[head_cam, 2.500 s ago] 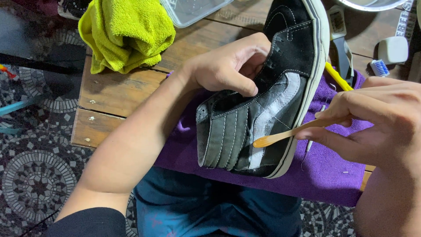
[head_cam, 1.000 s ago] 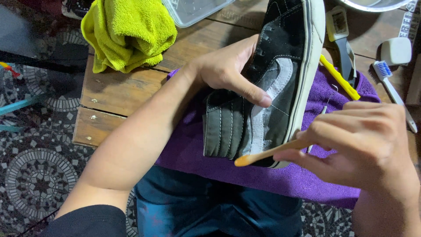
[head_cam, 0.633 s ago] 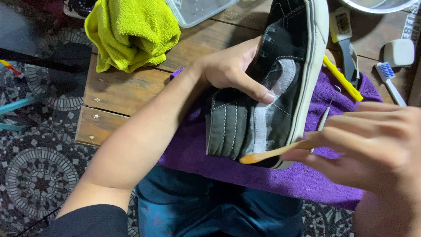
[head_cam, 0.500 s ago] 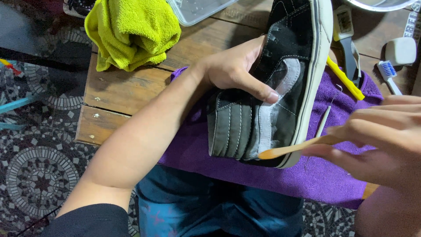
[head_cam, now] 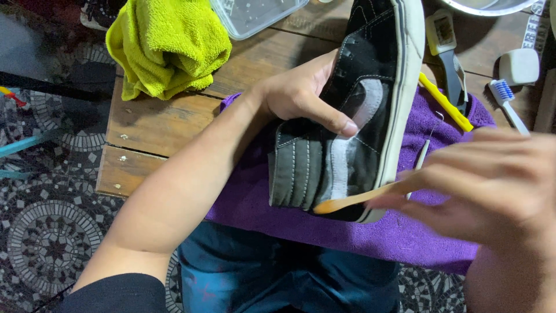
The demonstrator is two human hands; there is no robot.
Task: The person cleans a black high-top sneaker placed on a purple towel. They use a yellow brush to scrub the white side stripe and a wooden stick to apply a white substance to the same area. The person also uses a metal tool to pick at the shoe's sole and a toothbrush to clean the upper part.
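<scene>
Nearest: person's lap in blue jeans (head_cam: 278, 278), purple towel (head_cam: 370, 232) draped from the knees up onto the wooden table (head_cam: 156, 122).

Right hand (head_cam: 492, 185): motion-blurred, fingers pressed together, pinching the handle of a wooden-handled brush (head_cam: 353, 200). Brush tip sits at the heel end of the sneaker (head_cam: 353, 116), touching or just off it, blur makes it hard to call.

Left hand (head_cam: 301, 93): closed around the sneaker's collar, thumb lying across the grey side stripe, fingers out of sight, seemingly inside the opening. Sneaker is black and grey with a white sole rim, tilted on its side, heel toward the person, resting on the towel.

Handling call: light; upper looks soft and will flex under brush pressure, rubber sole stiff. Best hold is at the collar with fingers inside to back the panel, or along the sole edge.

Further out: yellow tool (head_cam: 446, 104), blue-bristled toothbrush (head_cam: 507, 101), lime-green cloth (head_cam: 168, 46), clear plastic tub (head_cam: 255, 14).
</scene>
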